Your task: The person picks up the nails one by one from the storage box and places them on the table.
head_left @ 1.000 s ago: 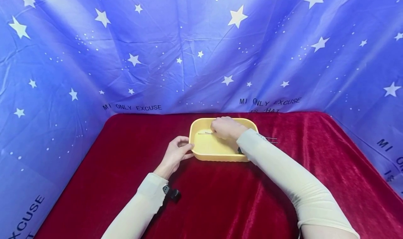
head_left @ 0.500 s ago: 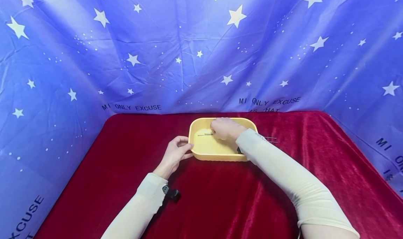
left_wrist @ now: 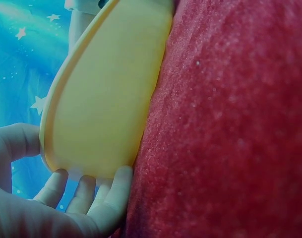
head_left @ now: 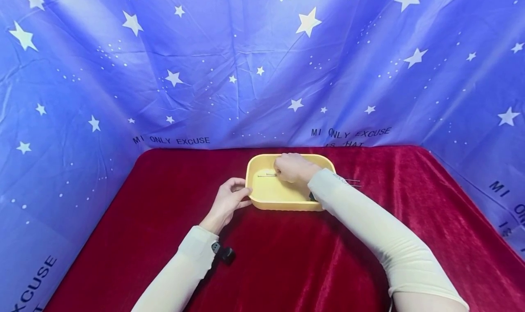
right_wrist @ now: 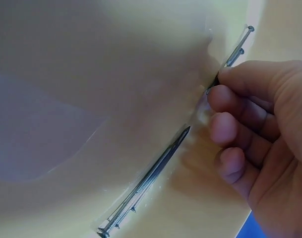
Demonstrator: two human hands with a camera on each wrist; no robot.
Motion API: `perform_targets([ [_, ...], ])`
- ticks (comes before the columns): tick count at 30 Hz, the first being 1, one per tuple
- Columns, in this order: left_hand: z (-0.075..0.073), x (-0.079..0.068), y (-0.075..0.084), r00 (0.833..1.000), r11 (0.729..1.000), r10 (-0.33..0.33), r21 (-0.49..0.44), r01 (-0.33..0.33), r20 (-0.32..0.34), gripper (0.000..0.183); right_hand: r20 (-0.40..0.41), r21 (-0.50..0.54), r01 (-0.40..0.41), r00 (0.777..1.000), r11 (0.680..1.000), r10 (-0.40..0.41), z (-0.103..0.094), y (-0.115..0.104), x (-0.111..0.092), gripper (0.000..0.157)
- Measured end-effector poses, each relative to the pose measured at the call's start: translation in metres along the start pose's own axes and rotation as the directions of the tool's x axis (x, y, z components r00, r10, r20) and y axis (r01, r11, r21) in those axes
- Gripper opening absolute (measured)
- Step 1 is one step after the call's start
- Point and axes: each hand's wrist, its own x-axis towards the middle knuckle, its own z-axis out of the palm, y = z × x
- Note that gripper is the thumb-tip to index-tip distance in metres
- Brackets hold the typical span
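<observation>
In the head view a shallow yellow tray (head_left: 283, 205) stands on the cloth. My left hand (head_left: 227, 199) holds its left end from outside, with fingertips against the outer wall; the left wrist view shows the fingers (left_wrist: 83, 196) bent along that end. Inside the tray my right hand (head_left: 296, 167) reaches down with curled fingers. From the right wrist view, its thumb and index finger pinch thin metal nails (right_wrist: 241, 42), whose heads stick out past the fingers. Another bundle of long nails (right_wrist: 146, 183) lies on the tray floor beside that hand, heads at lower left.
Two thin metal rods (head_left: 353, 183) lie on the red cloth (head_left: 287, 266) right of the tray, partly hidden by the right sleeve. A blue curtain (head_left: 234, 93) with stars rises behind the table. The right forearm crosses the tray's near right rim.
Both hands and the tray stay almost where they were. The nails showing left of the right hand shift very slightly.
</observation>
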Motion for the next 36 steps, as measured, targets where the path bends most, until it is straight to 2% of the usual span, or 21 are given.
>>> perform_targets([
  [11, -0.0005, 0.0005, 0.0002, 1.000, 1.000, 0.004, -0.005, -0.004, 0.002, 0.036, 0.000, -0.085, 0.018, 1.000, 0.996, -0.018, 0.0008, -0.0023, 0.0011, 0.027],
  [19, -0.0010, 0.0004, -0.0007, 1.000, 1.000, 0.000, -0.003, 0.000, 0.001, 0.035, 0.001, -0.084, 0.047, 0.999, 0.995, -0.047, -0.0028, -0.0034, -0.0020, 0.028],
  [26, -0.0010, 0.0014, 0.0001, 1.000, 1.000, 0.005, 0.006, -0.005, 0.001, 0.036, -0.011, -0.022, 0.024, 1.000, 0.999, -0.024, -0.0030, -0.0027, -0.0013, 0.032],
  [36, -0.0015, 0.0029, -0.0030, 1.000, 1.000, 0.012, 0.008, -0.012, 0.008, 0.034, -0.001, -0.066, 0.009, 1.000, 0.998, -0.009, -0.0006, -0.0046, -0.0006, 0.026],
])
